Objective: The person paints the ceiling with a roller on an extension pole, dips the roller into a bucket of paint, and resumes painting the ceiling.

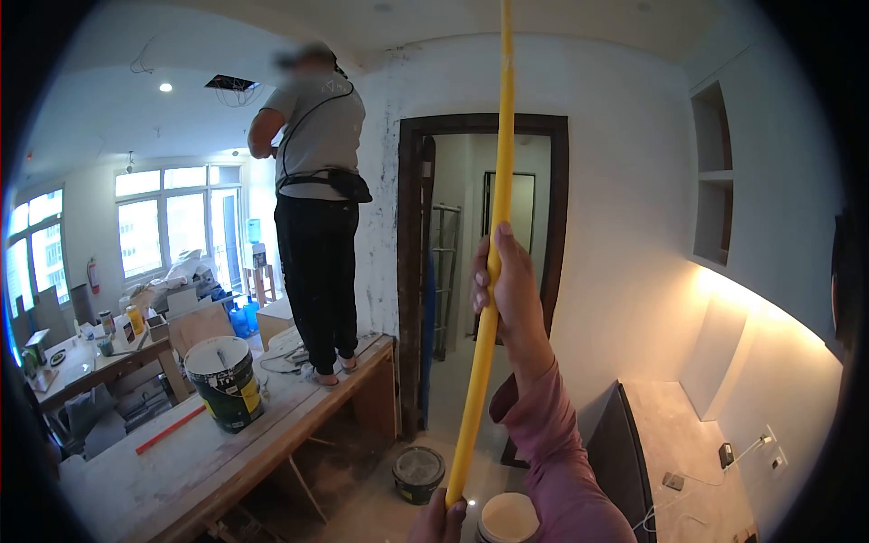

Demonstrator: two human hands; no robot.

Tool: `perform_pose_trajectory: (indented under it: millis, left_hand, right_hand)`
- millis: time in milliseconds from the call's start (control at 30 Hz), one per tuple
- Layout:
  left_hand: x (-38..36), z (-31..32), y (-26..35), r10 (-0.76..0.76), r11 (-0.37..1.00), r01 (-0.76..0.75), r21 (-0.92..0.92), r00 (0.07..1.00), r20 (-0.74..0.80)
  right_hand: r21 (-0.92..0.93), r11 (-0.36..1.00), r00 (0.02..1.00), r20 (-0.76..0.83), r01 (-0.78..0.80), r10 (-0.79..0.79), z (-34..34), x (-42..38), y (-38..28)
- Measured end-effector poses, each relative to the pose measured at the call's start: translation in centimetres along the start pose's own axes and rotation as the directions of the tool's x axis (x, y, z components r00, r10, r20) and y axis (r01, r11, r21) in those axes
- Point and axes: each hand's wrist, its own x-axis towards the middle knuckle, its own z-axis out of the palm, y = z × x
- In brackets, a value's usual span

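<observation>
A long yellow pole [482,362] stands slightly tilted in front of me, its top running out past the upper edge of the view. My right hand [512,282], below which a mauve sleeve shows, is wrapped round the pole at about mid-height. Lower down, near the bottom edge, my left hand [438,522] closes round the pole's lower part; most of that hand is cut off by the frame. The tip of the pole is out of sight.
At left a person [319,181] stands on a wooden bench [154,475], beside a large bucket [223,385] and a red bar [170,429]. A lidded tub [418,474] and a pale bucket [507,520] sit on the floor. A dark-framed doorway [409,271] is ahead; a counter [683,425] is at right.
</observation>
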Motion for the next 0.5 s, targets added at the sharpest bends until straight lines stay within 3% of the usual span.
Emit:
perform_pose_trajectory:
  millis: [167,267,500]
  left_hand:
    - [5.4,3.5,-1.2,0.113,0.993,-0.111,0.049,0.993,-0.046]
    - [9.9,4.5,1.2,-0.07,0.995,0.076,-0.068,0.994,0.082]
    - [18.1,8.3,0.6,-0.149,0.946,0.198,-0.258,0.969,0.198]
  right_hand:
    - [-0.016,1.0,1.0,-0.022,-0.02,0.02,-4.2,6.4,0.2]
    - [-0.016,0.998,0.997,-0.045,-0.056,0.055,-7.1,10.5,0.5]
    - [-0.033,0.995,0.994,-0.05,-0.097,0.095,-13.5,19.4,1.3]
